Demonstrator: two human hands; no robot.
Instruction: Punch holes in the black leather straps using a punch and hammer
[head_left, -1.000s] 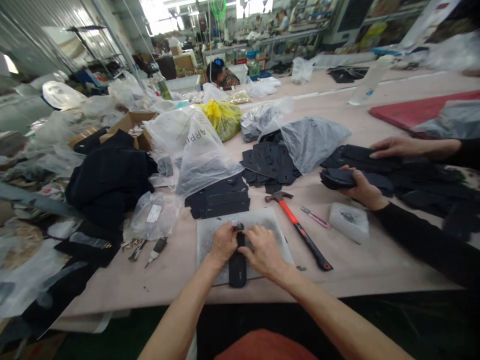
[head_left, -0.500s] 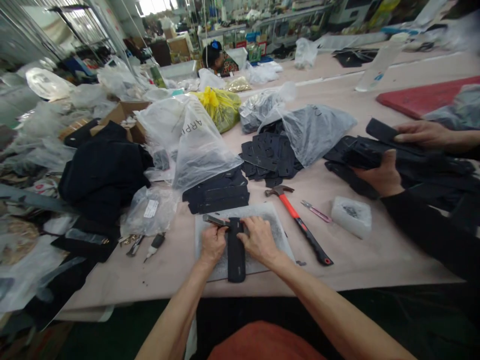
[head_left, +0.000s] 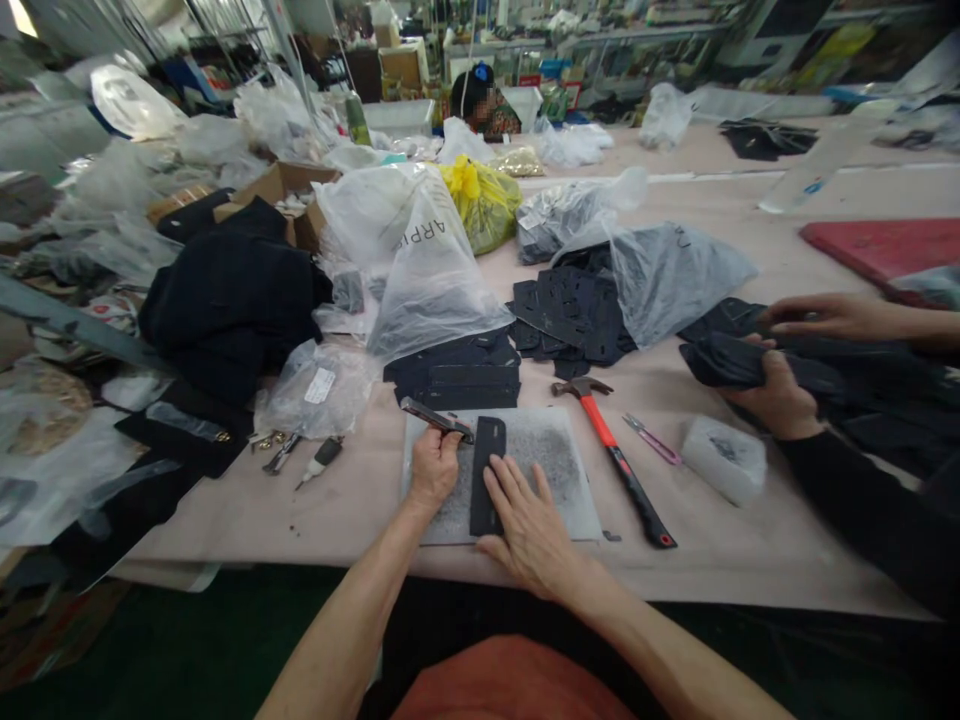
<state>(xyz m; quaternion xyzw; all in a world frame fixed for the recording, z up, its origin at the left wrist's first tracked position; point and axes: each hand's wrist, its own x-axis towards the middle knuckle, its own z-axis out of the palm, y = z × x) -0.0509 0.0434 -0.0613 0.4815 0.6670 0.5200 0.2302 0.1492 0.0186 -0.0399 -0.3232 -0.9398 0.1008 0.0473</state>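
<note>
My left hand [head_left: 435,468] is closed round a slim metal punch [head_left: 429,414], which lies slantwise over the white board [head_left: 577,490]. Flat on that board rests a black strip [head_left: 486,490] with a small slot near its far end. My right hand [head_left: 529,515] is laid over the strip's right side, fingers outstretched and pressing on it. To the right of the board lies a claw hammer [head_left: 609,450] with a red and black handle. More black pieces [head_left: 472,385] are stacked just beyond the board.
Pink thread snips [head_left: 652,438] and a white block [head_left: 724,460] lie right of the hammer. A co-worker's hands [head_left: 780,395] handle black pieces there. A small dropper bottle [head_left: 322,460] and a clear bag [head_left: 319,385] lie left. Plastic bags [head_left: 427,270] stand behind.
My right hand has slid nearer and flattened over the strip. The punch in my left hand has come away from the strip's far end. The co-worker's far hand has lowered its piece.
</note>
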